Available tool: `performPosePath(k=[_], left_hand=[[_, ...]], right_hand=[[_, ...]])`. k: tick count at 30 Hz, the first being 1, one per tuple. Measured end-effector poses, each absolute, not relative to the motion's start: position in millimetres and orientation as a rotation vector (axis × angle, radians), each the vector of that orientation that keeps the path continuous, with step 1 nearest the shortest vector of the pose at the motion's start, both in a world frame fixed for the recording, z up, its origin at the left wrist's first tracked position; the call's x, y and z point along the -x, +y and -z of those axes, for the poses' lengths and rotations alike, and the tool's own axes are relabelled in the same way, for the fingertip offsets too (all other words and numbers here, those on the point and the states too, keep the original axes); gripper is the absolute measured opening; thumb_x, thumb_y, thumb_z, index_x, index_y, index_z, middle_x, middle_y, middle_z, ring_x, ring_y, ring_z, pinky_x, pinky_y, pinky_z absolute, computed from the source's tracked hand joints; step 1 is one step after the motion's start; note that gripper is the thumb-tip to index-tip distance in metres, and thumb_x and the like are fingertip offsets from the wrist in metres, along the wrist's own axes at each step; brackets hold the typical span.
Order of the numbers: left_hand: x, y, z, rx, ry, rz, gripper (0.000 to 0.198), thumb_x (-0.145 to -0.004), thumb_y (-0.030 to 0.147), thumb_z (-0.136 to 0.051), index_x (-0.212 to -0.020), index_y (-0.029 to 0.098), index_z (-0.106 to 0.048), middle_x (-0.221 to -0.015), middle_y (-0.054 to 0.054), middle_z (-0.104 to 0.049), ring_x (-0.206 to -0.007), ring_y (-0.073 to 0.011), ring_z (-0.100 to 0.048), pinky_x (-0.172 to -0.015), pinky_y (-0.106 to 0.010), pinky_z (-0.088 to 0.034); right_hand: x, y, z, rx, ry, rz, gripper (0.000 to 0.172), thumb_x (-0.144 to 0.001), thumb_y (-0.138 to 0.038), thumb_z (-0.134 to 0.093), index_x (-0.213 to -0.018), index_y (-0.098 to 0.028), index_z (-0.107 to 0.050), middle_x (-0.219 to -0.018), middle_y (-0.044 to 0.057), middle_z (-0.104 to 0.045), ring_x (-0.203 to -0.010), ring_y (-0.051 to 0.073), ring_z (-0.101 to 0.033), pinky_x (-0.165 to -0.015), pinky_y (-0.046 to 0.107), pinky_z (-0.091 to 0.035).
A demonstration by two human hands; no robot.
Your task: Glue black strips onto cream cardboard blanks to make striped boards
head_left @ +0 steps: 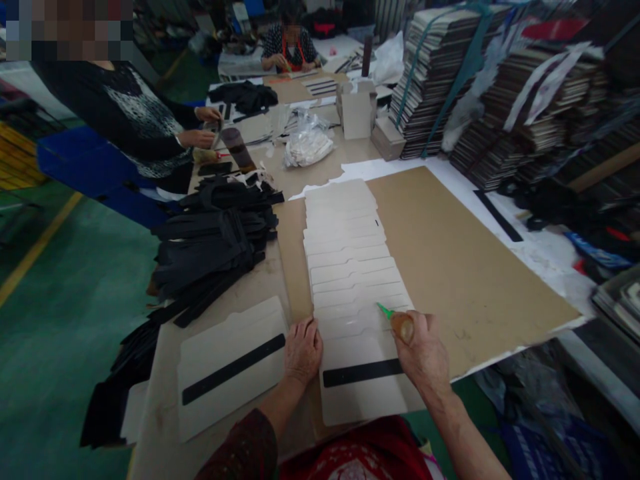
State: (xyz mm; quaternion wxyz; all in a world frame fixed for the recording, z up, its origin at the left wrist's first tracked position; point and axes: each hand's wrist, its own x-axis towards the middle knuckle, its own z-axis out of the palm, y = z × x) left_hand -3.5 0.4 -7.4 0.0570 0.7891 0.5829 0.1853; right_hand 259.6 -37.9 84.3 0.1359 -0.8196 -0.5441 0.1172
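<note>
An amber, translucent bottle (403,328) is grasped in the right hand (425,357), its green conical nozzle (385,310) directed over the right side of the overlapped cards (350,273). The left hand (303,350) is placed at their left side; whether anything is pinched there cannot be told. The cards, smooth, pale and round-cornered, are arrayed beside the left edge of the brown board (450,233). A flat black strip (360,373) is laid across the nearest card. Limp black pieces (210,240) are heaped along the table's (165,373) left edge.
</note>
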Motion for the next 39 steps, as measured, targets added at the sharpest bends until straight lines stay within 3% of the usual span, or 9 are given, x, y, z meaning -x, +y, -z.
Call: performPosePath(k=[25,39], left_hand=[[4.8,1.1,6.6,-2.402,1.752,-0.569,0.029,-0.089,0.013,-0.047,-0.115,0.02,-0.057,-0.117,-0.011,-0.06,-0.107,-0.0264,-0.056,-0.095,-0.045,-0.047],[2.9,-0.9,6.6,-2.382,1.799,-0.53,0.031,-0.089,0.012,-0.047,-0.117,0.021,-0.057,-0.115,-0.009,-0.061,-0.108,-0.0246,-0.055,-0.096,-0.044,-0.048]], right_hand=[[-323.7,-40.4,-85.2,2.455,-1.451,-0.396,0.034,-0.088,-0.04,-0.057,-0.117,-0.025,-0.049,-0.11,0.006,-0.05,-0.074,0.019,-0.056,-0.059,0.03,-0.039],[-319.9,-20.1,-81.3,2.077,-1.643,-0.633,0.031,-0.086,-0.036,-0.055,-0.114,-0.023,-0.049,-0.11,0.009,-0.054,-0.082,0.023,-0.062,-0.067,0.037,-0.051]])
